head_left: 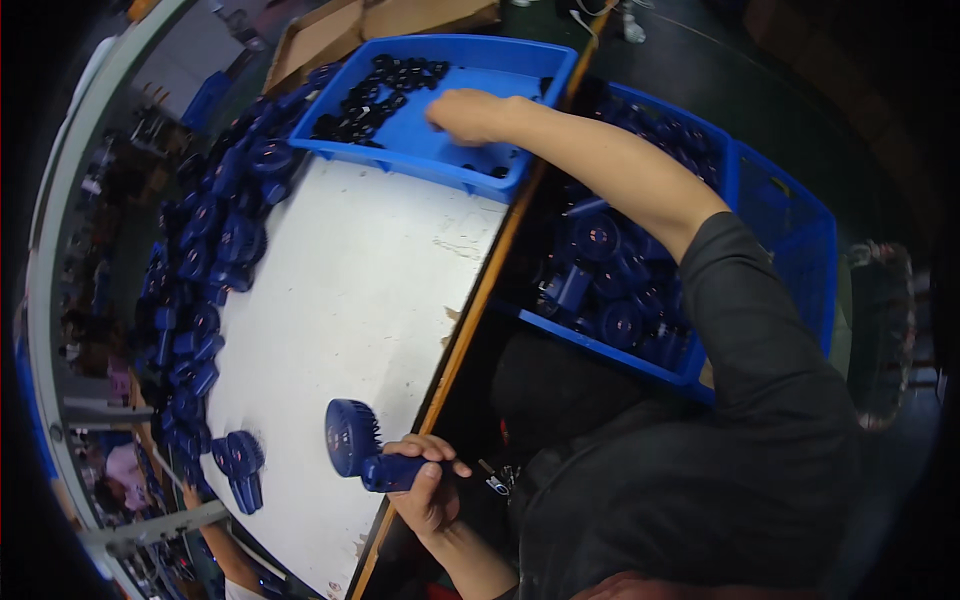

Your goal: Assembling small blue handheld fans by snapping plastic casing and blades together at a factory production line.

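Observation:
My left hand [425, 490] is closed around the handle of a dark blue handheld fan [351, 438]. The fan's round head is tilted over the white table near its wooden edge. Reaching across to the far side, my right hand [468, 116] is inside a shallow blue tray [420, 166]. Its fingers are curled and slightly blurred, and what they hold, if anything, is hidden. Small black parts [372, 104] lie heaped in the tray beside that hand. Another blue handheld fan [240, 468] rests on the table to the left of the held one.
A long pile of blue handheld fans [205, 235] lines the left side of the white table [340, 270]. Right of the wooden edge, blue crates [620, 357] hold more fans. A cardboard box [318, 40] stands behind the tray. Another person's arm [228, 556] shows at lower left.

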Motion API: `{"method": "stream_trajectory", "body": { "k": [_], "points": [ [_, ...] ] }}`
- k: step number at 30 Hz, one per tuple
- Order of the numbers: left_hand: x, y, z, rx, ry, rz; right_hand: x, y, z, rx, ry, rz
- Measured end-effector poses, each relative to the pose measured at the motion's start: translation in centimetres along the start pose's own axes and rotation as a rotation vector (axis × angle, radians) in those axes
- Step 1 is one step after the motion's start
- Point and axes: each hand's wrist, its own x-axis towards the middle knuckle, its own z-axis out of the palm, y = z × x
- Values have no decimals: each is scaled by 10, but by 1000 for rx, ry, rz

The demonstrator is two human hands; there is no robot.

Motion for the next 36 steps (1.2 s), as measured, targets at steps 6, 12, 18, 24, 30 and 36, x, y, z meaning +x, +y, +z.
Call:
{"method": "stream_trajectory", "body": {
  "k": [6, 12, 18, 24, 30, 36],
  "points": [
    [22, -10, 33, 190, 263, 53, -140, -150, 25, 1616, -144, -456],
    [17, -14, 35, 197, 288, -62, -235, -200, 56, 1131, 389, -612],
    [3, -16, 35, 116, 172, -223, -233, -178, 56, 970, 412, -770],
    [-3, -17, 39, 125, 305, -209, -233, -176, 51, 899, 378, -845],
    [-7, -12, 40, 132, 43, -371, -238, -166, 47, 940, 397, -757],
    [-13, -38, 48, 115, -9, -314, -234, -181, 41, 809, 305, -675]
  ]
}}
